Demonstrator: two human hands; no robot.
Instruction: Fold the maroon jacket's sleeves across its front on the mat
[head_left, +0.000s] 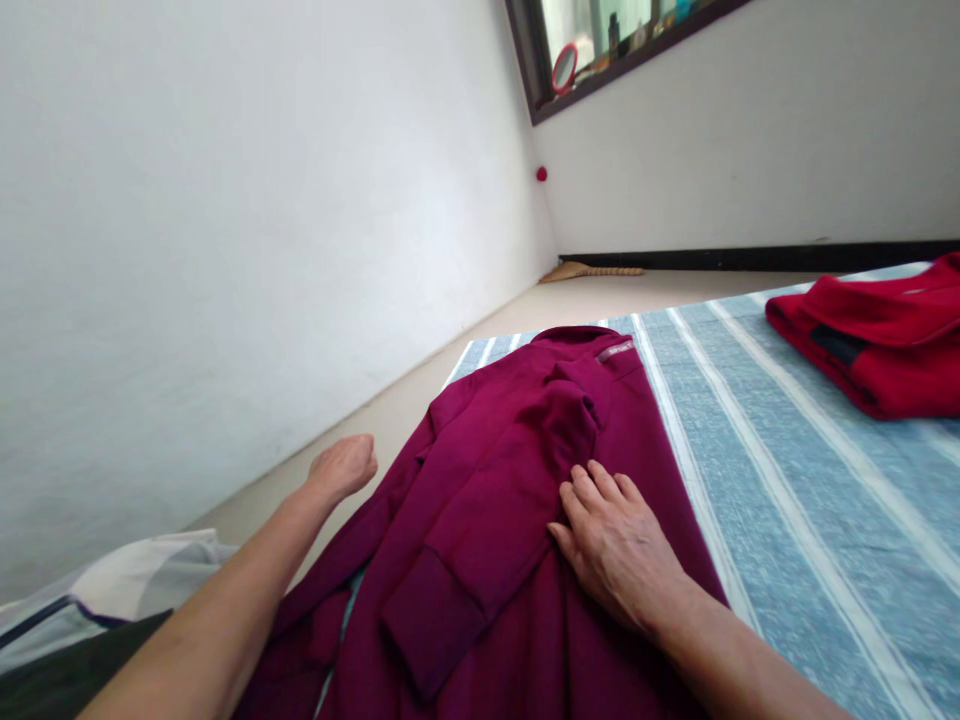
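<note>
A maroon long-sleeved top (480, 500) lies spread on the blue-and-white striped cloth, its collar end away from me. One sleeve is folded over the body, with its ribbed cuff (435, 620) towards me. A pale printed strip shows near the collar. My right hand (611, 530) rests flat on the top beside the folded sleeve, fingers stretched out. Off the top's left edge, my left hand (345, 468) is curled into a fist and apart from the garment. Nothing shows in that fist.
A folded red garment (885, 340) lies to the right on the striped cloth (795, 480). Grey-white clothing (142, 580) is at lower left. A white wall (262, 200) rises on the left. A brush-like item (600, 271) lies on the floor; a red-rimmed mirror (565, 68) stands on the window ledge.
</note>
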